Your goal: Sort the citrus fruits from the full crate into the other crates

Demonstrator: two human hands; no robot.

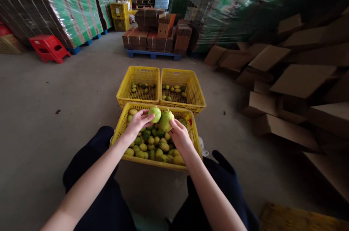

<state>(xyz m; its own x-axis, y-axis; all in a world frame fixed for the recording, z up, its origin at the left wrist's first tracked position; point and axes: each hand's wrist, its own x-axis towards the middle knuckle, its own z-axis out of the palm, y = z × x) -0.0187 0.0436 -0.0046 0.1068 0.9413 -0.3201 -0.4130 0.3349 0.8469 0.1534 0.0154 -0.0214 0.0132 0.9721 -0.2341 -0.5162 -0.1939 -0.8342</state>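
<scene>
My left hand (139, 124) is closed on a round green lemon (155, 114), gripped between thumb and fingers. In my right hand (180, 134) is a larger, yellow-green lemon (165, 121) with a knobbly top. The two fruits are held side by side, almost touching. Below both hands stands a yellow plastic crate (152, 164) between my knees, filled with many green and yellow lemons (151, 146). Parts of the pile are hidden under my hands.
Two more yellow crates, a left one (120, 94) and a right one (201, 96), hold several lemons each. Beyond them, flattened cartons (136, 38) lie on a blue pallet (152, 55). Open cardboard boxes (286, 129) are heaped at right. A red stool (49, 47) stands at left.
</scene>
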